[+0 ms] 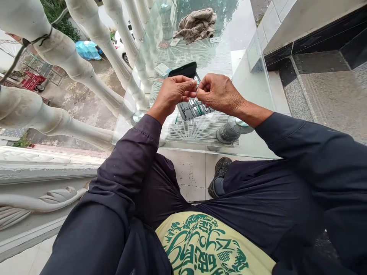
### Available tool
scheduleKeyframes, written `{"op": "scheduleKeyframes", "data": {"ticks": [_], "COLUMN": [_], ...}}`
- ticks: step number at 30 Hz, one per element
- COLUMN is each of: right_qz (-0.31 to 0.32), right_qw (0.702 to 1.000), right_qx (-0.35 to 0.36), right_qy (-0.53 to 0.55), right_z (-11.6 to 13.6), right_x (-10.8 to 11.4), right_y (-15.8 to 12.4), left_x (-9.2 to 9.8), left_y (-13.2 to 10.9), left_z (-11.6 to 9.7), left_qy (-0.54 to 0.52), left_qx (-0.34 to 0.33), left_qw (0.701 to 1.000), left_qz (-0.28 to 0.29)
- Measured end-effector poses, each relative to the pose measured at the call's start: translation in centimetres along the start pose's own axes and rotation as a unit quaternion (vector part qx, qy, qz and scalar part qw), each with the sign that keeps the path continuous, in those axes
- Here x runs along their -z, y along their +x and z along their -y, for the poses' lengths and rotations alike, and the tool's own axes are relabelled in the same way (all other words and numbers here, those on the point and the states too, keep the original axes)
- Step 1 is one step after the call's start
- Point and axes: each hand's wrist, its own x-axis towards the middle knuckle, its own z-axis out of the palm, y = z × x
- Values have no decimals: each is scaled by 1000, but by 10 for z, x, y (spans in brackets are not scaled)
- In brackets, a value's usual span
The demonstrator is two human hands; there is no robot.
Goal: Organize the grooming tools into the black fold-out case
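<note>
Above the glass table [255, 126], my left hand [173, 93] and my right hand [220, 93] meet at their fingertips, both closed in a pinch. A small shiny bit shows between the fingers, too covered to name. Right below them lies an open dark case [187, 70], its flap folded back to the far side. Several slim metal tools [197, 109], some with green parts, sit in the case's near half. My hands hide the middle of it.
A crumpled brown cloth [196, 26] lies at the table's far end, near small cards. Another card [162, 69] is left of the case. White balusters [83, 68] line the left side; stone steps [329, 88] stand at right. A thick table leg [229, 131] shows beneath the glass.
</note>
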Motion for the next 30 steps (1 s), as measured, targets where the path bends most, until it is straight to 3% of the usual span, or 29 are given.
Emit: {"op": "scheduleKeyframes", "data": {"ticks": [3, 6, 9, 12, 22, 30], "right_qz": [9, 55, 141, 198, 216, 189], "right_qw": [1000, 989, 946, 915, 921, 937], "right_qx": [0, -29, -115, -173, -148, -121], "right_qy": [-16, -135, -268, -305, -287, -267], "right_z": [2, 6, 7, 3, -6, -19], "right_x": [9, 26, 44, 56, 46, 39], "right_y": [-3, -12, -26, -35, -38, -41], "left_x": [8, 18, 27, 31, 27, 19], "left_y": [11, 24, 37, 46, 61, 55], "left_z": [6, 17, 30, 39, 63, 59], "left_qy": [17, 40, 55, 56, 51, 49], "left_qx": [3, 16, 29, 31, 45, 29], "left_qw": [1000, 998, 996, 995, 994, 994], "left_qz": [-19, -35, -59, -74, -81, -98]}}
